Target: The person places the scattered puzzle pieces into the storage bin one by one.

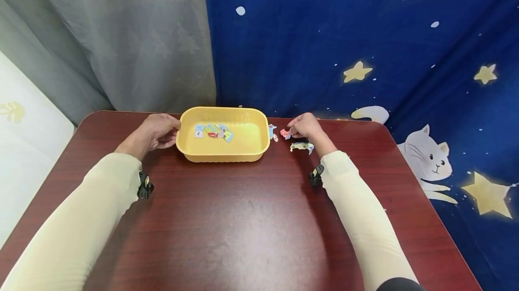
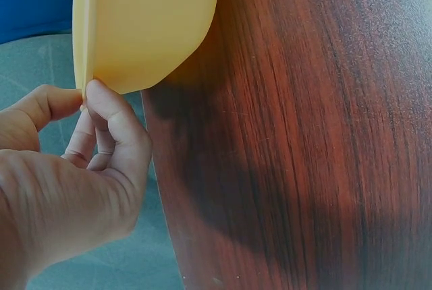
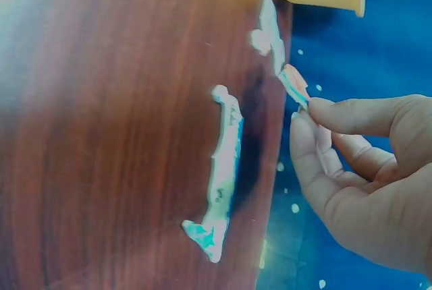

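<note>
My left hand (image 1: 159, 129) pinches the left rim of a yellow plastic bin (image 1: 249, 144) between thumb and forefinger; the left wrist view shows the fingertips on the bin's edge (image 2: 85, 40). In the bin lie several flat, colourful, irregular puzzle pieces (image 1: 212, 132). To the right of the bin, my right hand (image 1: 307, 126) pinches a small red-pink puzzle piece (image 3: 295, 82) by its edge. Close below that hand a long pale puzzle piece (image 1: 302, 146) lies on the table. A blue-white piece (image 1: 272, 129) and a small pinkish one (image 1: 275, 138) lie beside the bin's right wall.
The dark red-brown wooden table (image 1: 227, 219) has its far edge just behind the bin. Beyond it hang a grey curtain (image 1: 150, 34) and a blue curtain (image 1: 300, 34) with stars and a cat. A white panel (image 1: 24, 138) stands at the left.
</note>
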The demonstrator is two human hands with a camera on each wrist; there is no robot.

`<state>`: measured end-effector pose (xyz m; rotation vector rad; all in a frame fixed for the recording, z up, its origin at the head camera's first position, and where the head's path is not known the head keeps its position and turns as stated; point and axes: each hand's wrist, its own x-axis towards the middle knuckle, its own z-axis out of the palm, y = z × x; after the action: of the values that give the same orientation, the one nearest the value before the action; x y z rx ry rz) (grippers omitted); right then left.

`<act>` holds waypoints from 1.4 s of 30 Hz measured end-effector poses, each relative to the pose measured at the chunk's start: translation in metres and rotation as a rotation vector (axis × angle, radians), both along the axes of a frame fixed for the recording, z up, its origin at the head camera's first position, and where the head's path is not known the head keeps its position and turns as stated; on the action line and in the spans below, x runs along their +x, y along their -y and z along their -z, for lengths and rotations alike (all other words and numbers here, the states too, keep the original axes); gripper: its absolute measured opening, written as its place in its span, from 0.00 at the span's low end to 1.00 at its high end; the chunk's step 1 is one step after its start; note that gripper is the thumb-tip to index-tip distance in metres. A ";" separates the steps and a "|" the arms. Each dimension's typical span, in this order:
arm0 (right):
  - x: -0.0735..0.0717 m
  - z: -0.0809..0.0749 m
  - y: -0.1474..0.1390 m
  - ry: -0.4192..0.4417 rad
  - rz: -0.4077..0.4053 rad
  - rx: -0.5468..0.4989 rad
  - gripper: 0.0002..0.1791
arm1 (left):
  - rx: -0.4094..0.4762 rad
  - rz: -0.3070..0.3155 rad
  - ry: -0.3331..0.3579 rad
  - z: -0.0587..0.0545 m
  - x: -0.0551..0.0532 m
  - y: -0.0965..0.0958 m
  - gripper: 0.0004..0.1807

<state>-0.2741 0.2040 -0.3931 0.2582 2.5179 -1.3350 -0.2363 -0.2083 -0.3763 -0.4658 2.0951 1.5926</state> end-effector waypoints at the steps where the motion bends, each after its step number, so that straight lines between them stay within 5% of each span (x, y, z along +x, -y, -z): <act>1: -0.001 -0.002 -0.001 -0.009 0.010 -0.026 0.17 | -0.001 -0.001 0.000 0.000 0.000 0.000 0.14; 13: -0.009 -0.016 -0.004 -0.040 0.070 -0.196 0.15 | 0.003 -0.004 -0.010 0.000 0.001 0.000 0.14; 28: -0.015 -0.025 0.026 -0.051 0.074 -0.354 0.15 | -0.003 -0.022 -0.015 0.000 0.001 -0.001 0.15; 42: -0.019 -0.024 0.065 -0.083 0.065 -0.341 0.13 | -0.003 -0.027 -0.011 0.001 0.001 0.000 0.13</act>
<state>-0.2931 0.1393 -0.3694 0.2159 2.3096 -1.8033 -0.2352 -0.2082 -0.3770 -0.4890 2.1083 1.6103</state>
